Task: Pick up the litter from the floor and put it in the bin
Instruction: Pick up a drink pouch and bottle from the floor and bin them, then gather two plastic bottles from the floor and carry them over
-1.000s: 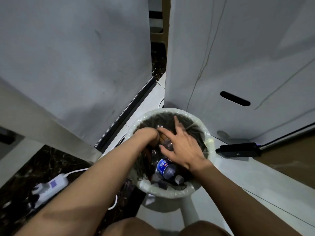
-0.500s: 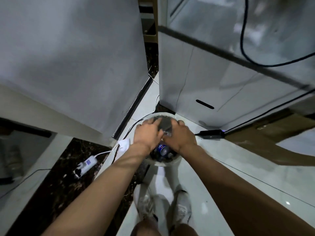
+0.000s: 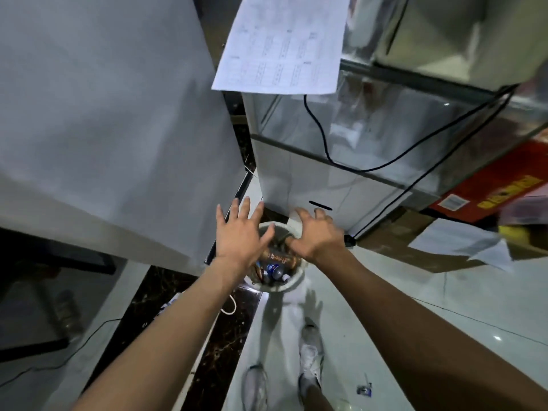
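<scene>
Above the round white litter-filled bin (image 3: 292,282), left hand (image 3: 237,241) and right hand (image 3: 318,235) hover spread, empty; small crumpled wrapper (image 3: 364,390) remains on the pale tiled floor (image 3: 444,336).

Glossy pale tiled floor (image 3: 400,307), round white plastic bin (image 3: 292,281) with a shiny clear liner, matt white printed paper sheet (image 3: 281,46), glass-fronted cabinet (image 3: 370,126).
</scene>
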`<state>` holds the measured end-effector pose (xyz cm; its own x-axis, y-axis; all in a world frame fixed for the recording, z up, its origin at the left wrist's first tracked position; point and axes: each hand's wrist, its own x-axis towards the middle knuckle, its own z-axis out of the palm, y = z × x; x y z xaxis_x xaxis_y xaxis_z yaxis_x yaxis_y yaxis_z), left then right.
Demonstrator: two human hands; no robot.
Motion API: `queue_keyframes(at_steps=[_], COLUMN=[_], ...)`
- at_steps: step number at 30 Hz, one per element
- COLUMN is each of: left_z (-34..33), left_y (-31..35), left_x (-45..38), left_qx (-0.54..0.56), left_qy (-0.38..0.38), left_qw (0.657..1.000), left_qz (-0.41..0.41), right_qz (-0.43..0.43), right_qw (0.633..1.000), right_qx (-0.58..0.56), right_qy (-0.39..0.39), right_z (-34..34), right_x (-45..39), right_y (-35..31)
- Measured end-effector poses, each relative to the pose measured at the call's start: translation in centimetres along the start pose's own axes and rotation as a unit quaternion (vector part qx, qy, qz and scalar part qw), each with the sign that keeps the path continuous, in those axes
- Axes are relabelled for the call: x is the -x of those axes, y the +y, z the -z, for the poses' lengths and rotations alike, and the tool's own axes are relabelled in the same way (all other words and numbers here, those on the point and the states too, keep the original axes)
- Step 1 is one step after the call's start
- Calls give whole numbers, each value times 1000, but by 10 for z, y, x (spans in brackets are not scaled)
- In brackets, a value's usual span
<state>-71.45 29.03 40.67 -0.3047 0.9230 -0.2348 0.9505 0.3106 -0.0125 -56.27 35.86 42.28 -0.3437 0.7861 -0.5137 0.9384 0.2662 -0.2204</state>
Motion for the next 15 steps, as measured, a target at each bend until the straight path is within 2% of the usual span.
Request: queue_keyframes(at_steps=[7, 15], left_z=[89, 155], left_y=[8, 91], left_x=[21, 100], left_qx=[-87, -104], left_qy=[51, 72], left_qw=[989, 958], left_qz=[-112, -256], right_qz=[-56, -185], right_qw=[996, 967], right_qx=[-27, -80], right_qy=[70, 154], right_z=[68, 102], right_x=[71, 222], right_y=[10, 59])
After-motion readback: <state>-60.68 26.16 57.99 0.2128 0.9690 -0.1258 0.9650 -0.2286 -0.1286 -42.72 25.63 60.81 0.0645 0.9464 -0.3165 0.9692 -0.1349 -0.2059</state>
